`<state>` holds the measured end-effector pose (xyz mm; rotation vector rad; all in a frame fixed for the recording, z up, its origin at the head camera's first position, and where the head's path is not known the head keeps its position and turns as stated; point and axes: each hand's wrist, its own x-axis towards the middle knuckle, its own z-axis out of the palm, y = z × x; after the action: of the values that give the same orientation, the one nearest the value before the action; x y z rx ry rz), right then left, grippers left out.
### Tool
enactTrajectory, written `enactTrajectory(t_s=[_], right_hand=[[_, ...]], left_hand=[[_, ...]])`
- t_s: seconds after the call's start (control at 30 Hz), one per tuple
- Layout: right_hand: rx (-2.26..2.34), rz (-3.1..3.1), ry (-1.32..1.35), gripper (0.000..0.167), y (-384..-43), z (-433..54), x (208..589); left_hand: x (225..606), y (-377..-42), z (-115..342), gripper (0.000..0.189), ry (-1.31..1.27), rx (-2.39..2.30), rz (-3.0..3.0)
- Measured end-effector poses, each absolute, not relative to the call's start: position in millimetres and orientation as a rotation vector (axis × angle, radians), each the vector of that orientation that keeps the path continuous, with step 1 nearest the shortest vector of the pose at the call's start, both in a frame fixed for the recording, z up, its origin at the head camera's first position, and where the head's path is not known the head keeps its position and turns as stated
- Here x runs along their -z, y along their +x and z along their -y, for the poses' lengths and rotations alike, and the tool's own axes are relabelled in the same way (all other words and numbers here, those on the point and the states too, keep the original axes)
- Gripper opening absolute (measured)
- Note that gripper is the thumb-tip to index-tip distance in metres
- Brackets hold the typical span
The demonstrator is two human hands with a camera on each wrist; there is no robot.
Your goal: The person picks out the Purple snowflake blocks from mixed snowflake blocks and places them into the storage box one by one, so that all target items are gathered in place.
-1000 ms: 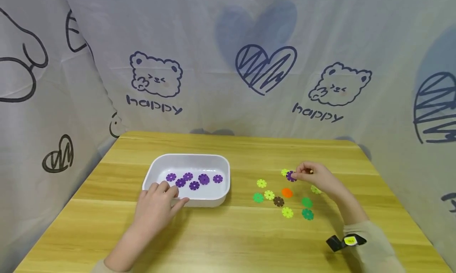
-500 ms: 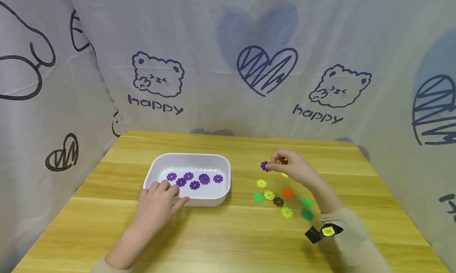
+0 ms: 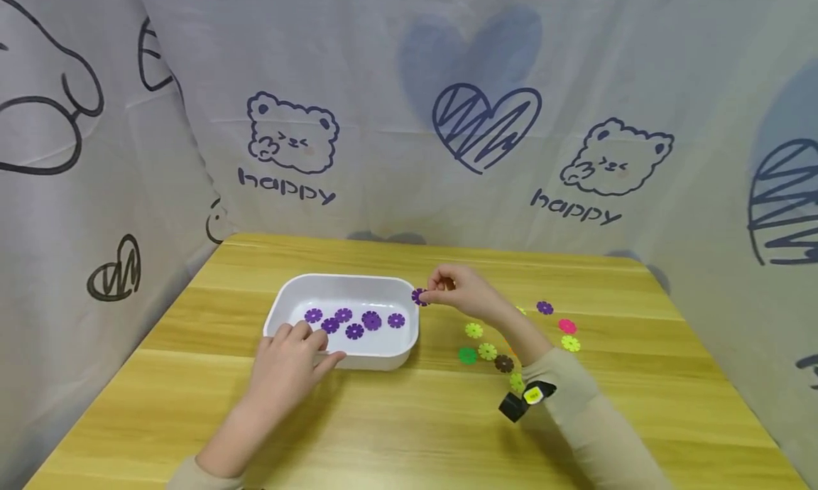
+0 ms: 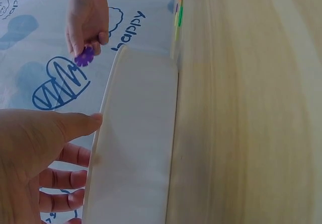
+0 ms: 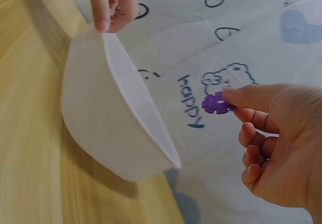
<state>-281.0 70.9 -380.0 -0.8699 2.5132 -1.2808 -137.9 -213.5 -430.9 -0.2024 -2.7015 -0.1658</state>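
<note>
Between thumb and index finger my right hand (image 3: 463, 291) pinches a purple snowflake disc (image 3: 418, 296), a flat toy piece with a notched edge. The disc overlaps the right rim of a white plastic tub (image 3: 377, 363) in the head view; in the right wrist view it shows in the air beside the tub. Several purple discs (image 3: 354, 331) lie on the tub's floor. My left hand (image 3: 290, 366) grips the tub's near rim, with the thumb (image 4: 83, 125) at the outer edge and the fingers over the inner side.
Right of the tub, loose snowflake discs lie on the wooden table (image 3: 396, 433): a green one (image 3: 468, 355), a brown one (image 3: 503, 363), a pink one (image 3: 567, 326), a purple one (image 3: 544, 307) and several yellow ones. My right forearm covers some. A printed curtain (image 3: 383, 213) hangs behind.
My right hand has carried the purple disc leftward from the loose pieces to the tub's right rim. A purple and a pink disc now show where it was. The left hand stays on the rim.
</note>
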Motion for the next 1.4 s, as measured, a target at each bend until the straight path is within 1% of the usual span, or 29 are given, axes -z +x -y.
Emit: enactTrajectory(t_s=[0.27,0.6,1.07,1.4], right_hand=[[1.264,-2.456,-0.858,0.019,-293,-27,394],[1.216,-2.466,-0.861,0.019,-297,28,405],[1.147,-2.647,-0.783,0.021,-306,78,411],[1.15,-2.689,-0.747,0.02,-311,97,413]], left_hand=[[429,-139,214,0.035,-0.182,0.154,2.721],[430,-138,217,0.034,-0.197,0.121,2.703],[430,-139,215,0.034,-0.195,0.109,2.707],[431,-138,216,0.035,-0.21,0.074,2.694]])
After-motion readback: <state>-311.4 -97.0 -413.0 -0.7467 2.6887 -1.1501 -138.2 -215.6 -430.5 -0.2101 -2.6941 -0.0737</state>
